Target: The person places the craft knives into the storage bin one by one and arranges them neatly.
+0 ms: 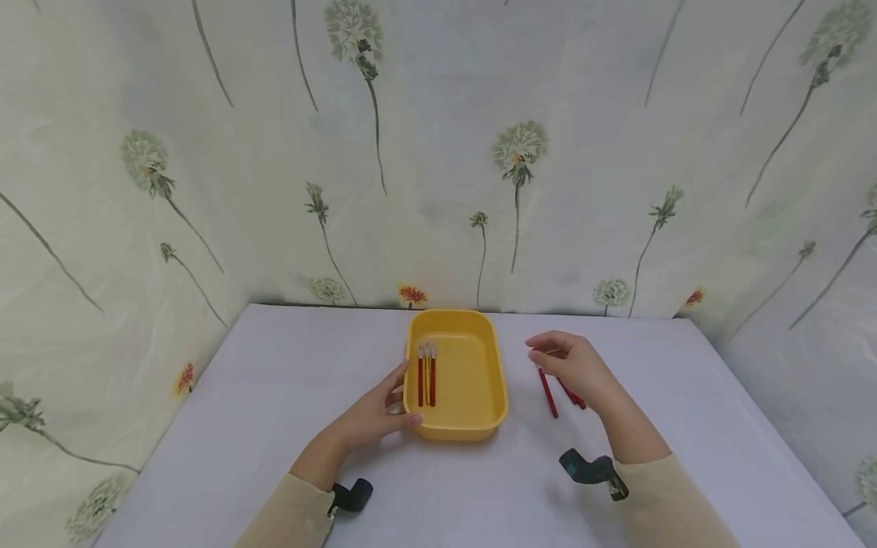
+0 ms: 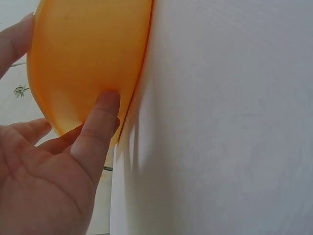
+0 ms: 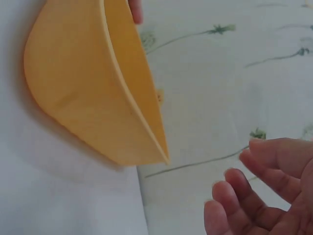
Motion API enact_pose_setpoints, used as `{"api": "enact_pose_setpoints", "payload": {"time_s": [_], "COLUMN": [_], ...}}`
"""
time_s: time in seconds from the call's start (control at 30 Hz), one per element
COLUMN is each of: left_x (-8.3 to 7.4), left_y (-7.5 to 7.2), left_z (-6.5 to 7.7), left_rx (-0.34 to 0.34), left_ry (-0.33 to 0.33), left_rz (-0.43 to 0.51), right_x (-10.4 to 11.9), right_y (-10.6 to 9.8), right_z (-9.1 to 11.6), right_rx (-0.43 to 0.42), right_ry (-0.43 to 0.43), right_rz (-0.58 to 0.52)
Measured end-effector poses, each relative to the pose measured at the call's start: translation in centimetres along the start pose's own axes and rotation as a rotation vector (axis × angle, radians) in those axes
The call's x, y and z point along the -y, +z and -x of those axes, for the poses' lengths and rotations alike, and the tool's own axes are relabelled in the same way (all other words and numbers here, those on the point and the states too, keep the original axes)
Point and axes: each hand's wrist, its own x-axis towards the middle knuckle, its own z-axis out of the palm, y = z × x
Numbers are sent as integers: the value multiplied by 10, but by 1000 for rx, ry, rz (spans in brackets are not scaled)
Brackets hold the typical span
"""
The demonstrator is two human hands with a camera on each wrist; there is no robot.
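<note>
A yellow tray stands at the middle of the table. My left hand grips it by its near left corner, the thumb by the near rim and the fingers along the left wall. In the left wrist view, a fingertip presses on the tray's outer wall. Inside, along the left, several slim red and yellow paintbrushes lie side by side, pale tips pointing away. To the tray's right, my right hand hovers over loose red paintbrushes, fingers loosely bent and holding nothing in the right wrist view.
The white table reaches back to a wall covering printed with dandelions. Wrist cameras sit on the left wrist and the right wrist, close over the table.
</note>
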Motion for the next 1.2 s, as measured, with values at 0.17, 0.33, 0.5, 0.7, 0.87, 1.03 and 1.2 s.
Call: {"api": "enact_pose_setpoints", "payload": {"time_s": [0.17,0.33,0.5,0.7,0.87,1.03,1.2], "left_x": [0,2,1,2,2,0,0], "left_y": [0,1,1,1,1,0,0], "left_z": [0,-1,-1,-1,-1,0,0], "left_rx": [-2,-1,-3,-5,-7,-7,-9], "left_ry": [2,8,8,4,-1,5,9], "left_rz": [-1,-2,-5,-7,-4,-6,-11], "right_x": [-18,-37,-55,-74,-88,-99,-111], "right_y": [-11,-21,-28,-32,-33,-35,-35], "right_z": [3,4,3,-4,-10,-15,-20], "right_rx": [-26,-53,-74,-99,-113,-107,-107], "right_ry": [35,-10,-28,14,43,86,118], "right_rz": [7,21,17,36,51,66,94]}}
